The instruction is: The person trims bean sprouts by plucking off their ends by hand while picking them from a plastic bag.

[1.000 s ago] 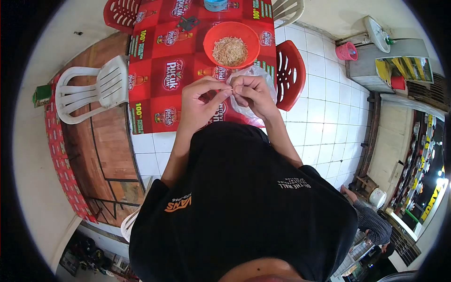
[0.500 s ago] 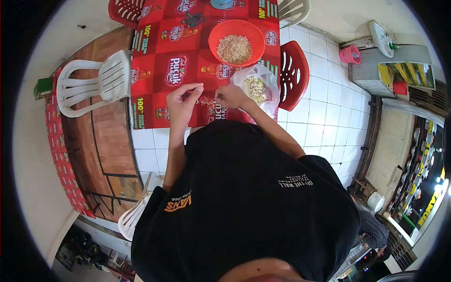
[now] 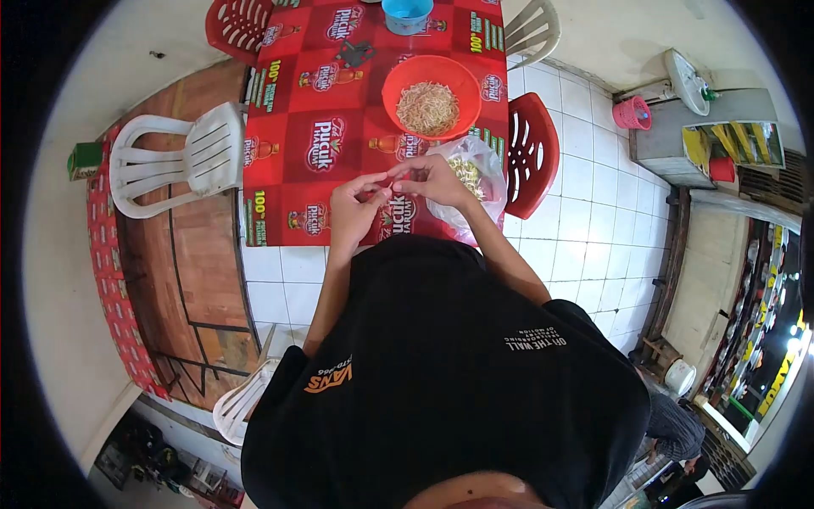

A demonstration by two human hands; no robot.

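Observation:
Over the near edge of the red table, my left hand (image 3: 357, 209) and my right hand (image 3: 434, 181) meet at the fingertips. Both are pinched closed; whatever lies between the fingers is too small to make out. Just right of my right hand lies an open clear plastic bag (image 3: 490, 170) with pale sprouts (image 3: 466, 175) inside. Beyond the hands stands a red bowl (image 3: 465, 83) holding a heap of thin, pale pieces (image 3: 427, 109).
The table (image 3: 288, 182) has a printed red cover. A blue container (image 3: 407, 17) and a dark object (image 3: 354, 54) are farther back. Red chairs (image 3: 532, 157) and a white chair (image 3: 174, 157) flank the table. At the lower right a person (image 3: 676, 428) bends forward.
Half a second ago my hands were apart; now their fingertips are together again, as they were one second ago. The view has shifted slightly, so the table appears lower.

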